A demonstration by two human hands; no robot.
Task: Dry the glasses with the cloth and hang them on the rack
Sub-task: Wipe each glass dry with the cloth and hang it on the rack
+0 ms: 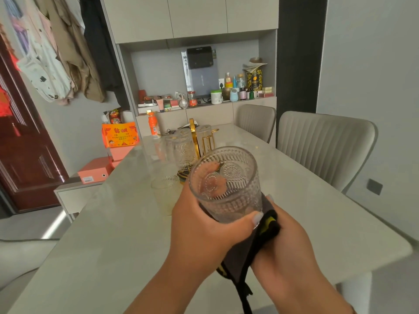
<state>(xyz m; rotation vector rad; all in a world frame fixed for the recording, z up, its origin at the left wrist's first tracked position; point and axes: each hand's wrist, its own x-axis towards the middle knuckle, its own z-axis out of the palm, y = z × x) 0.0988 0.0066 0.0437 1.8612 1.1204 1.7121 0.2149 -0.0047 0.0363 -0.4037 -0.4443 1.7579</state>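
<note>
Gripping glass point(226, 186) — left hand point(204, 225), cloth point(256, 241) beneath

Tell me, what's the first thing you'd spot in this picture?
The patterned glass right in the middle, gripped by the left hand with its mouth tipped toward the camera. The right hand presses a dark cloth against the glass's underside. Behind, on the pale table, a gold rack already holds upside-down glasses, and one more glass stands beside it.
</note>
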